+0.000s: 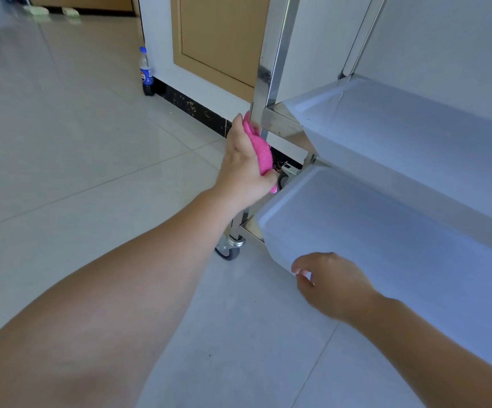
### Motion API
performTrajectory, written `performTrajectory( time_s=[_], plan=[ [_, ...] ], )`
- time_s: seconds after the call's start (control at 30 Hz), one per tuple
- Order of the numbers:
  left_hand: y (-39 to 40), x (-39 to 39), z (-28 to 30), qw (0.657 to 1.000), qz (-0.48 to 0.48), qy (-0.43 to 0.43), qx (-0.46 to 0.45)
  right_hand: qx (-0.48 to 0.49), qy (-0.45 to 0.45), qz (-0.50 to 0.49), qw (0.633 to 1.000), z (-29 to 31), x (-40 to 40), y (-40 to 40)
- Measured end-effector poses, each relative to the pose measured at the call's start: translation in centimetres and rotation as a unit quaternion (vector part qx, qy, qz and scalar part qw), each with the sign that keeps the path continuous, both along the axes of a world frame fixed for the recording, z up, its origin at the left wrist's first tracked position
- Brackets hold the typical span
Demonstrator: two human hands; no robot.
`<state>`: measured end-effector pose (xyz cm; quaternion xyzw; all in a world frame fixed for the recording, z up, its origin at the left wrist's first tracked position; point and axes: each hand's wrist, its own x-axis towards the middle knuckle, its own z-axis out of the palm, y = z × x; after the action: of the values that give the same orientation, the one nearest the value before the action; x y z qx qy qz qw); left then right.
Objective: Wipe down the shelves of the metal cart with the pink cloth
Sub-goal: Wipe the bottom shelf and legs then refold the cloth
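Pink cloth (261,153) is gripped in the left hand (243,163) and pressed against the metal cart's upright post (271,63), apparently wiping it. The right hand (331,285) is held with fingers loosely curled, empty, just beside the lower tray (268,228). Next, the cloth needs carrying onto a shelf surface.

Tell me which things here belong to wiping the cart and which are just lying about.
Part of the job:
pink cloth, gripped in the left hand against the cart's upright post
metal cart frame
right hand, at the lower plastic bin

Just lying about:
cola bottle by the wall
green slippers far off on the floor
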<state>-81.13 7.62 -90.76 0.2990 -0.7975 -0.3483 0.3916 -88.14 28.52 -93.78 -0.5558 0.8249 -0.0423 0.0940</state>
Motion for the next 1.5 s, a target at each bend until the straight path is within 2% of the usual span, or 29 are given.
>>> performTrajectory(
  time_s=[0.13, 0.2, 0.3, 0.43, 0.67, 0.77, 0.9, 1.0, 1.33, 1.4, 1.5],
  plan=[
    [0.2, -0.1, 0.6, 0.998, 0.055, 0.011, -0.04, 0.012, 0.009, 0.002, 1.0, 0.1, -0.2, -0.2],
    [0.5, -0.6, 1.1, 0.994, 0.095, 0.04, -0.04, 0.008, 0.011, 0.006, 1.0, 0.3, -0.2, -0.2],
    [1.0, -1.4, 1.5, 0.989, 0.107, 0.093, -0.039, -0.001, 0.01, 0.012, 1.0, 0.5, -0.2, -0.3],
    [0.8, -2.0, 0.9, 0.984, 0.143, 0.074, -0.075, 0.003, 0.01, 0.011, 1.0, 0.4, -0.1, -0.7],
    [1.0, -2.3, -1.9, 0.982, 0.16, 0.1, -0.009, 0.013, -0.003, 0.003, 1.0, -0.6, 0.7, -0.4],
    [0.8, -1.8, -4.9, 0.987, 0.145, 0.06, 0.019, 0.019, 0.001, -0.003, 1.0, -0.6, 0.4, 0.0],
    [1.3, -0.4, -9.8, 0.986, 0.131, -0.067, 0.082, 0.028, 0.003, -0.017, 0.999, -0.4, -0.3, 0.7],
    [1.3, 0.0, -11.1, 0.977, 0.128, -0.136, 0.105, 0.034, 0.004, -0.023, 0.999, -0.2, -0.2, 1.2],
    [1.0, 3.2, -7.9, 0.958, 0.145, -0.247, 0.03, 0.005, 0.011, -0.021, 1.0, 2.2, 0.1, 1.6],
    [1.0, 4.1, -6.3, 0.954, 0.117, -0.274, 0.03, -0.01, 0.015, -0.002, 1.0, 3.1, 0.4, 1.2],
    [1.4, 4.7, -3.4, 0.964, 0.003, -0.262, 0.049, -0.028, 0.009, 0.033, 0.999, 4.6, 1.1, 0.7]
  ],
)
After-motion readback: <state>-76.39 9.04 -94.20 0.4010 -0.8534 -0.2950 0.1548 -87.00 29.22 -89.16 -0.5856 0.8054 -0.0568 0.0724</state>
